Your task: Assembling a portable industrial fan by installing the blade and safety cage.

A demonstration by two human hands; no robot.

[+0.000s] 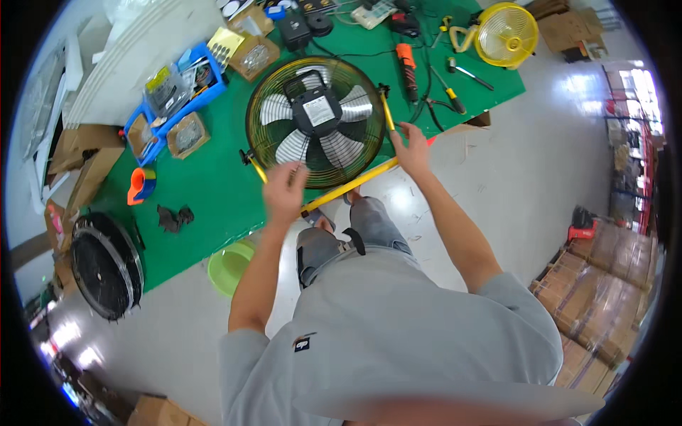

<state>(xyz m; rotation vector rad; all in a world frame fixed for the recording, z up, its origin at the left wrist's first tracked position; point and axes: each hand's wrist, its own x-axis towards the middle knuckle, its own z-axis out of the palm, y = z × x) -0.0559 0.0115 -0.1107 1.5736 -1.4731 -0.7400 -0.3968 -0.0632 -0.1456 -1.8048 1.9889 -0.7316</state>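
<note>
A round fan [315, 122] with a dark wire cage and silvery blades lies on the green table, its black motor housing facing up. A yellow U-shaped fan stand [352, 186] runs around its near side, its arms meeting black knobs at the cage's left and right. At the stand's right corner, my right hand [412, 150] has its thumb and fingers closed around the yellow tube. My left hand [285, 190] is over the stand's left arm beside the cage. Motion smears its fingers, so whether it grips anything cannot be made out.
An orange-and-black power screwdriver [406, 67], a screwdriver [455, 99] and cables lie to the right. A yellow fan [506, 35] stands at the far right. Left are a blue parts bin [209, 92], a tape roll [142, 186] and a black round fan [106, 266]. A green bucket [231, 268] stands below the table edge.
</note>
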